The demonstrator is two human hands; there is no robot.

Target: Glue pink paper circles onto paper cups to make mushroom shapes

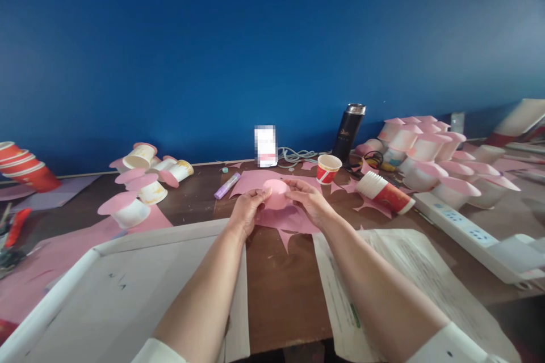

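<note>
centrally, pink disc (pixel 276 194): held over pink paper (pixel 293 222) on the surface (pixel 285 300)
left hand (pixel 247 210): fingers pinching the disc's left edge
right hand (pixel 313 202): fingers grasping its right edge
red cup (pixel 326 174): upright, just beyond the right hand
purple tube (pixel 227 186): lying left of the pink paper
black flask (pixel 348 131): standing by the blue wall (pixel 255 39)

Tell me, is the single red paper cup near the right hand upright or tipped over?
Upright: the red cup sits base down, its open rim facing up.
</note>
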